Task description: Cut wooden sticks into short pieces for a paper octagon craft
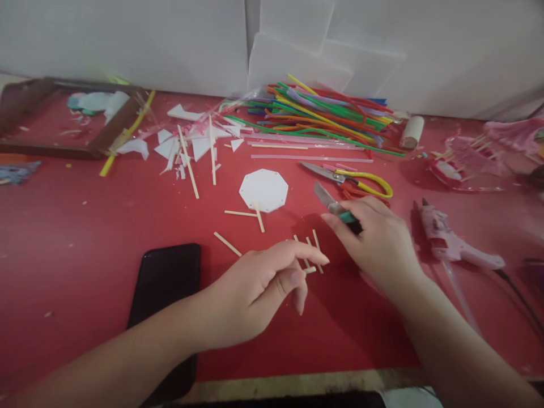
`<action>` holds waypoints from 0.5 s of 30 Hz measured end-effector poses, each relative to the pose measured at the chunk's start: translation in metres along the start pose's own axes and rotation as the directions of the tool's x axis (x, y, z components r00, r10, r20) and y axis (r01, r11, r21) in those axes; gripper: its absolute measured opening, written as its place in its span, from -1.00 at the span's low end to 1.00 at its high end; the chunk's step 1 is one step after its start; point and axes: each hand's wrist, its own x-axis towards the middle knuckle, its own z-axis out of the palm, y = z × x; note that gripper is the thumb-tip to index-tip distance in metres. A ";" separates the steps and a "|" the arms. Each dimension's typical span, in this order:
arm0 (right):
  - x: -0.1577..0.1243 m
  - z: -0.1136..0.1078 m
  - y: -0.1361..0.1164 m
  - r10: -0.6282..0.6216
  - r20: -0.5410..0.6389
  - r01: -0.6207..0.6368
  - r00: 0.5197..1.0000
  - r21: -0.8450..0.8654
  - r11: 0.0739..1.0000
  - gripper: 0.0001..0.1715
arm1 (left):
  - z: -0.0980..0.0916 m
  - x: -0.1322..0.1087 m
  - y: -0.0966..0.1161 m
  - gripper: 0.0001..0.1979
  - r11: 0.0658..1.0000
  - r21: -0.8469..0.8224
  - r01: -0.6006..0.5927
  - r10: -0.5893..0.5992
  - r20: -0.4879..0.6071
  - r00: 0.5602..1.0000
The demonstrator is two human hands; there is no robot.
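My right hand (378,241) is closed around the green and black handle of a craft knife (326,198), its blade pointing up and left. My left hand (272,286) hovers over the red table, index finger stretched out, thumb bent in. A short wooden stick (309,270) shows at its fingers, partly hidden. Several short sticks (317,246) lie just beyond those fingers. Above them is a white octagonal piece (264,190) with small holes near its edge. One stick (259,219) touches its lower edge, and another (240,213) lies beside that one.
Yellow-handled scissors (369,184) lie beyond my right hand, a glue gun (454,241) to the right. A black phone (170,283) is under my left forearm. Colourful pipe cleaners (323,116), white scraps (204,141) and a brown frame (104,133) are at the back.
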 end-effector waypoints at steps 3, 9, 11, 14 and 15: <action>-0.002 0.006 -0.002 0.031 0.107 -0.023 0.994 -0.073 0.997 -0.58 | 0.001 -0.001 -0.001 -0.78 0.999 0.027 0.020 -0.020 0.004 1.000; -0.002 0.010 0.007 0.018 0.147 -0.003 0.989 -0.103 0.995 -0.65 | 0.002 -0.001 -0.002 -0.77 0.996 -0.022 0.084 -0.084 -0.008 0.996; -0.002 0.011 0.009 0.004 0.134 0.009 0.991 -0.095 0.995 -0.69 | 0.003 -0.001 -0.003 -0.75 0.997 -0.006 0.080 -0.080 -0.024 0.996; -0.002 0.013 0.010 -0.025 0.116 0.034 0.993 -0.081 0.996 -0.73 | 0.002 0.000 -0.004 -0.76 0.997 0.020 0.071 -0.070 -0.031 0.997; -0.003 0.014 0.010 -0.034 0.103 0.043 0.994 -0.079 0.996 -0.73 | 0.002 0.000 -0.003 -0.78 0.997 0.021 0.074 -0.073 -0.035 0.997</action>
